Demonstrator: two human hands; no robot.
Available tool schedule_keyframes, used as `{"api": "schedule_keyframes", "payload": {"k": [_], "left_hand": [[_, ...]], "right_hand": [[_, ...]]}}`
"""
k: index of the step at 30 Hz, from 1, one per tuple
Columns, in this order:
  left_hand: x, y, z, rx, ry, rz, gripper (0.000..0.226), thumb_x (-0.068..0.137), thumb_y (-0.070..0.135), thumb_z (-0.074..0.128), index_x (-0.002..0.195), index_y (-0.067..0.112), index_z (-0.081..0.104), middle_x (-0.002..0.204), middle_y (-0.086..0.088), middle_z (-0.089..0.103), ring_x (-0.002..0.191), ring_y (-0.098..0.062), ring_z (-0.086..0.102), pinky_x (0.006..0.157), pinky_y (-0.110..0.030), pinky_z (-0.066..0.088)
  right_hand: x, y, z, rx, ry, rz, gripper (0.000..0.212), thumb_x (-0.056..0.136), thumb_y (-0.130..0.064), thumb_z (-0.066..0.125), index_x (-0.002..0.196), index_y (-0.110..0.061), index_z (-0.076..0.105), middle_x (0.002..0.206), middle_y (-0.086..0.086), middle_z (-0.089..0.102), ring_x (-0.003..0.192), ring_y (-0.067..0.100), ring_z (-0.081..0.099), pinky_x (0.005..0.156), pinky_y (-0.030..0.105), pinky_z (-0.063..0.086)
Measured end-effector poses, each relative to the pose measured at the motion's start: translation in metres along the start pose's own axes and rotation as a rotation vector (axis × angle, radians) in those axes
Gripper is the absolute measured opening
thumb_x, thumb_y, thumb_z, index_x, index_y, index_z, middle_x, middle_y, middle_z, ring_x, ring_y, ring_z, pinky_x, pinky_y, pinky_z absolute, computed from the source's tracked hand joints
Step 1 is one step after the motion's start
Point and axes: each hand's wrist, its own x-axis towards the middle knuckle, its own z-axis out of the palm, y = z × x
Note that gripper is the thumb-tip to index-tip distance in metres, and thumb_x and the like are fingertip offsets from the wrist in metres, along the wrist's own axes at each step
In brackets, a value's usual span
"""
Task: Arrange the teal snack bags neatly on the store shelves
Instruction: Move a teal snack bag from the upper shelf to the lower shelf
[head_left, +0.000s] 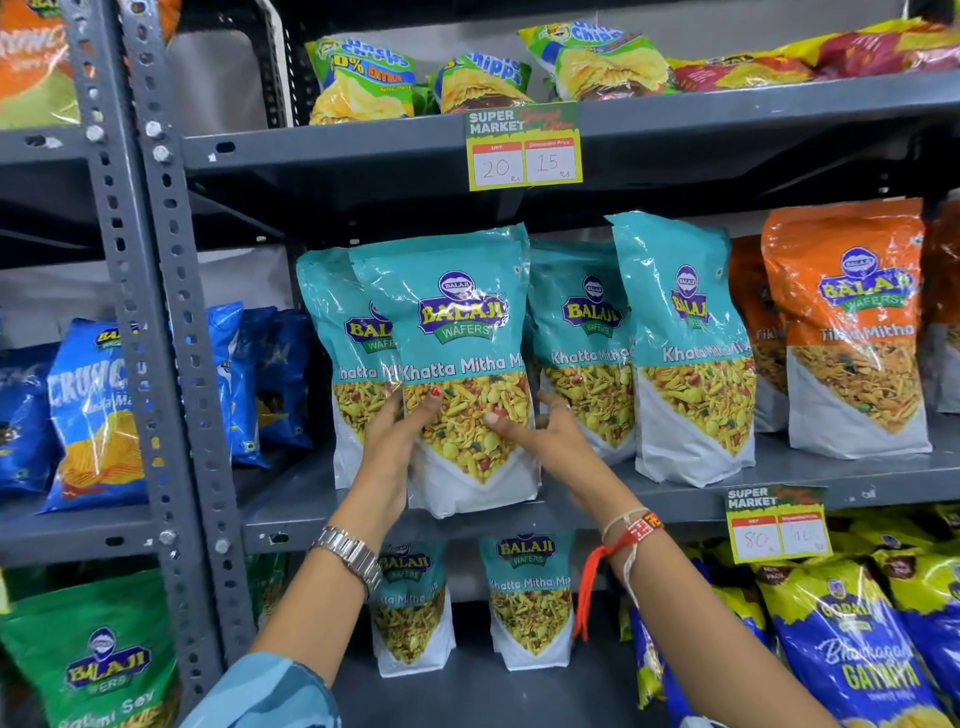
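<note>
Gripping a teal bag (457, 364) with both hands, orange bags (852, 332) rightward.

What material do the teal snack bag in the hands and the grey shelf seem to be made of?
The teal snack bag, held by the left hand and the right hand, looks like glossy plastic film: it crinkles and shows bright glare streaks. The grey shelf and its upright post look like painted metal, matt grey, with punched holes and bolts; the exact metal cannot be told.

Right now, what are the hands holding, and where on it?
Both hold one teal bag by its lower half: left hand on its left edge, right hand on its right edge.
</note>
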Motion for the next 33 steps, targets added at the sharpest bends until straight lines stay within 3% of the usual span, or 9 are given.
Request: {"api": "schedule_keyframes", "payload": {"k": [3, 5, 8, 10, 16, 22, 28, 31, 33], "left_hand": [[-0.01, 0.002, -0.007, -0.1, 0.001, 0.03, 0.024, 0.08, 0.011, 0.06, 0.102, 0.021, 0.06, 0.099, 0.004, 0.067, 0.084, -0.007, 0.067, 0.073, -0.025, 0.053], [-0.018, 0.004, -0.013, -0.124, -0.006, 0.052, 0.021, 0.082, 0.009, 0.058, 0.098, 0.022, 0.061, 0.098, 0.003, 0.067, 0.079, -0.005, 0.068, 0.07, -0.023, 0.054], [-0.035, 0.008, -0.02, -0.138, -0.026, 0.08, 0.024, 0.081, 0.011, 0.057, 0.102, 0.021, 0.06, 0.099, 0.004, 0.068, 0.082, -0.005, 0.068, 0.073, -0.024, 0.053], [-0.047, 0.011, -0.025, -0.157, -0.05, 0.108, 0.026, 0.075, 0.014, 0.06, 0.101, 0.019, 0.06, 0.09, 0.007, 0.072, 0.079, -0.005, 0.069, 0.065, -0.021, 0.055], [-0.087, 0.006, -0.048, -0.142, -0.107, 0.151, 0.048, 0.056, 0.033, 0.074, 0.101, 0.021, 0.063, 0.093, 0.01, 0.075, 0.092, -0.008, 0.068, 0.073, -0.023, 0.055], [-0.117, -0.032, -0.094, -0.106, -0.077, 0.076, 0.063, 0.047, 0.043, 0.085, 0.102, 0.021, 0.063, 0.099, 0.009, 0.074, 0.099, -0.011, 0.065, 0.082, -0.027, 0.056], [-0.141, -0.109, -0.139, -0.042, -0.061, -0.093, 0.066, 0.044, 0.039, 0.087, 0.103, 0.022, 0.064, 0.101, 0.008, 0.074, 0.098, -0.012, 0.066, 0.079, -0.024, 0.055], [-0.146, -0.156, -0.161, 0.039, 0.006, -0.185, 0.067, 0.041, 0.034, 0.09, 0.101, 0.019, 0.064, 0.095, 0.009, 0.075, 0.096, -0.015, 0.067, 0.077, -0.025, 0.057], [-0.147, -0.184, -0.174, 0.15, 0.061, -0.236, 0.049, 0.052, 0.014, 0.084, 0.096, 0.02, 0.066, 0.09, 0.01, 0.076, 0.098, -0.024, 0.066, 0.078, -0.027, 0.057]], "right_hand": [[-0.01, -0.008, 0.001, -0.014, -0.005, -0.012, 0.131, 0.035, -0.059, 0.083, 0.143, -0.014, 0.022, 0.145, 0.012, 0.045, 0.131, 0.03, 0.044, 0.109, 0.052, 0.038], [-0.019, -0.012, 0.0, -0.017, -0.031, -0.015, 0.13, 0.025, -0.06, 0.084, 0.136, -0.014, 0.034, 0.136, 0.01, 0.053, 0.125, 0.028, 0.051, 0.106, 0.051, 0.043], [-0.035, -0.018, 0.001, 0.013, -0.076, -0.042, 0.077, 0.05, -0.031, 0.089, 0.116, -0.011, 0.054, 0.117, 0.008, 0.067, 0.109, 0.023, 0.063, 0.098, 0.043, 0.051], [-0.047, -0.019, 0.001, 0.024, -0.091, -0.075, 0.061, 0.057, -0.02, 0.087, 0.109, -0.014, 0.057, 0.113, 0.006, 0.069, 0.104, 0.021, 0.066, 0.093, 0.038, 0.054], [-0.092, -0.01, 0.01, -0.017, -0.08, -0.191, 0.062, 0.055, -0.023, 0.087, 0.107, -0.023, 0.054, 0.092, -0.016, 0.061, 0.085, -0.006, 0.057, 0.076, 0.018, 0.05], [-0.108, 0.036, 0.036, -0.135, -0.1, -0.158, 0.076, 0.048, -0.031, 0.09, 0.111, -0.026, 0.049, 0.117, 0.002, 0.059, 0.106, 0.012, 0.056, 0.089, 0.029, 0.047], [-0.113, 0.138, 0.072, -0.173, -0.136, -0.029, 0.08, 0.037, -0.039, 0.087, 0.105, -0.031, 0.046, 0.116, 0.006, 0.056, 0.113, 0.022, 0.053, 0.098, 0.041, 0.046], [-0.117, 0.188, 0.086, -0.156, -0.163, 0.048, 0.071, 0.042, -0.032, 0.092, 0.098, -0.036, 0.047, 0.115, 0.006, 0.059, 0.109, 0.017, 0.058, 0.095, 0.032, 0.05], [-0.116, 0.216, 0.096, -0.145, -0.15, 0.086, 0.064, 0.047, -0.014, 0.091, 0.094, -0.027, 0.05, 0.102, 0.004, 0.062, 0.094, 0.003, 0.06, 0.079, 0.01, 0.05]]}}
